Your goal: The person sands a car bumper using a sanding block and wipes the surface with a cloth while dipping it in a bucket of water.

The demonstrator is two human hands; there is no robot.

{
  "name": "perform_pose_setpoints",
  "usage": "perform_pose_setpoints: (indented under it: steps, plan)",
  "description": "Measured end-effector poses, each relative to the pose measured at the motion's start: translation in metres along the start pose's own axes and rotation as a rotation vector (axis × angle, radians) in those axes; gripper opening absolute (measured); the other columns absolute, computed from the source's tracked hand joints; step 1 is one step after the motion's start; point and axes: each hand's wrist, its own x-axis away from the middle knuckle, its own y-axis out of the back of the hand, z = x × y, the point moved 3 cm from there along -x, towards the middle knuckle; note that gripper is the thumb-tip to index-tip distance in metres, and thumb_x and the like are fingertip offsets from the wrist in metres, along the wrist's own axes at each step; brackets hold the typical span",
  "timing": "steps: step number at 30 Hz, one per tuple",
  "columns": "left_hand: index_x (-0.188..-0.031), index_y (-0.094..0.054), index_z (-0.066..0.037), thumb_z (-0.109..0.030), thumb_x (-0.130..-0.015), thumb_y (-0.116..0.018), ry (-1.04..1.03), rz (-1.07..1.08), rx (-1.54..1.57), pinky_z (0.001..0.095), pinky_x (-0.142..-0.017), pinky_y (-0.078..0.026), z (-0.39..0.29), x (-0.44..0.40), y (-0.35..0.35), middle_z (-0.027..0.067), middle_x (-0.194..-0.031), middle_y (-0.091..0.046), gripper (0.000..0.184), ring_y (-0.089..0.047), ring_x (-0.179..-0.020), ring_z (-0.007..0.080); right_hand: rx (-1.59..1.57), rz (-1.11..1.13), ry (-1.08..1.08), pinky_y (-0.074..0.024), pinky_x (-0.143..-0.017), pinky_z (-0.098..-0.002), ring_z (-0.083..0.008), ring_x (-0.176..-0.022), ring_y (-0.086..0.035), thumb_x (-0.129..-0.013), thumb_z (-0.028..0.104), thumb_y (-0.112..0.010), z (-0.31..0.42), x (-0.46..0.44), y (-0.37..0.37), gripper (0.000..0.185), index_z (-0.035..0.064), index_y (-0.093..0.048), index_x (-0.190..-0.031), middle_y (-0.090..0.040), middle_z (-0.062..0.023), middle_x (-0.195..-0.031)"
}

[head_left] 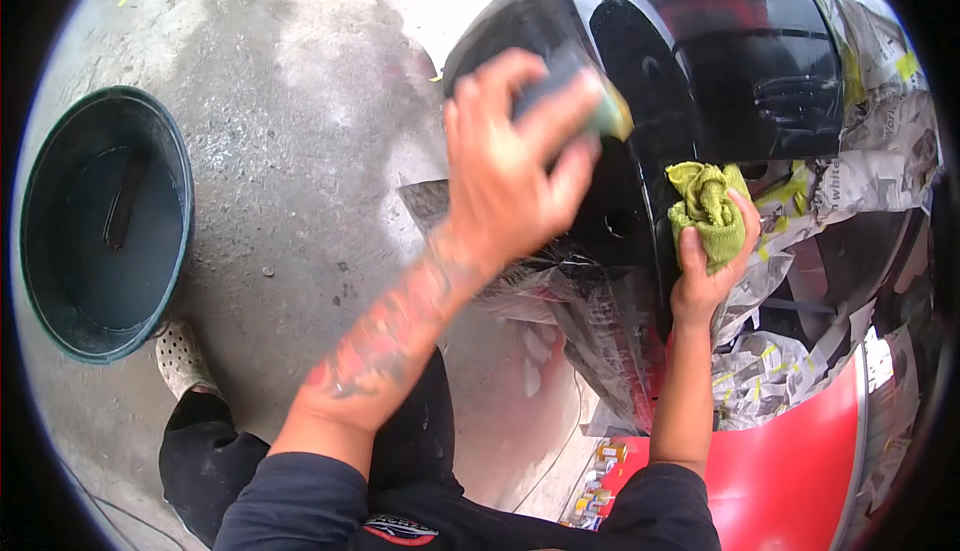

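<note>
My left hand (510,156), on the tattooed arm, is smeared by motion over the glossy black car panel (640,61). Its fingers hold a blurred dark block (568,63) with a pale green and yellow edge; whether the block touches the panel cannot be made out. To the right, my right hand (715,261) grips a crumpled yellow-green cloth (708,213) against the lower edge of the black bodywork. Wet-looking streaks and reflections show on the panel.
Newspaper masking (780,376) with tape surrounds the black parts. Below lies a red panel (790,481). At the left, a dark bucket (185,211) of cloudy water holds a dark strip. Small bottles (597,486) stand near the bottom. The concrete floor (300,121) shows wet patches.
</note>
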Motion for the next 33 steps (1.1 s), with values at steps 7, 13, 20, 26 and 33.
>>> perform_pose_setpoints:
  steps: [7,13,20,26,33]
  plan:
    - [-0.127,-0.077,-0.015,-0.013,-0.076,-0.085,0.077,-0.053,0.006,0.0428,-0.098,-0.048,-0.002,0.009,-0.001,0.0166,-0.125,-0.061,0.051,-0.058,-0.112,0.0338,-0.012,-0.006,-0.001,-0.0357,-0.117,-0.0438,-0.0326,-0.131,-0.051,-0.085,0.021,-0.082,0.001,0.001,0.000,0.063,0.0021,-0.058,-0.140,-0.053,-0.0178,-0.138]
    - [-0.125,-0.077,-0.020,-0.011,-0.067,-0.088,-0.061,0.089,0.001,0.0439,-0.094,-0.046,-0.023,0.054,0.005,0.0154,-0.126,-0.060,0.060,-0.058,-0.108,0.0323,-0.009,-0.008,0.007,-0.0359,-0.117,-0.0433,-0.0324,-0.131,-0.051,-0.085,0.022,-0.082,0.001,0.001,-0.001,0.063,0.0022,-0.058,-0.140,-0.053,-0.0174,-0.137]
    - [-0.125,-0.077,-0.019,-0.008,-0.068,-0.086,-0.084,0.081,-0.023,0.0451,-0.099,-0.044,-0.004,0.070,0.011,0.0153,-0.130,-0.059,0.059,-0.057,-0.113,0.0325,-0.027,-0.009,0.016,-0.0369,-0.116,-0.0426,-0.0312,-0.131,-0.053,-0.086,0.022,-0.083,0.001,0.000,-0.001,0.062,0.0028,-0.058,-0.140,-0.054,-0.0162,-0.137]
    - [-0.125,-0.078,-0.024,-0.012,-0.067,-0.088,-0.116,0.129,-0.071,0.0450,-0.099,-0.043,-0.025,0.051,0.010,0.0126,-0.131,-0.060,0.059,-0.057,-0.116,0.0317,-0.056,-0.015,-0.004,-0.0369,-0.116,-0.0423,-0.0310,-0.130,-0.052,-0.084,0.021,-0.084,-0.001,0.000,-0.002,0.062,0.0032,-0.059,-0.138,-0.055,-0.0156,-0.135]
    - [-0.125,-0.078,-0.020,-0.011,-0.075,-0.087,-0.081,0.071,-0.108,0.0429,-0.100,-0.043,-0.017,0.036,0.012,0.0145,-0.130,-0.061,0.052,-0.056,-0.117,0.0320,-0.068,-0.014,0.013,-0.0372,-0.115,-0.0419,-0.0312,-0.129,-0.053,-0.083,0.020,-0.084,-0.001,-0.002,-0.002,0.060,0.0038,-0.060,-0.136,-0.055,-0.0151,-0.134]
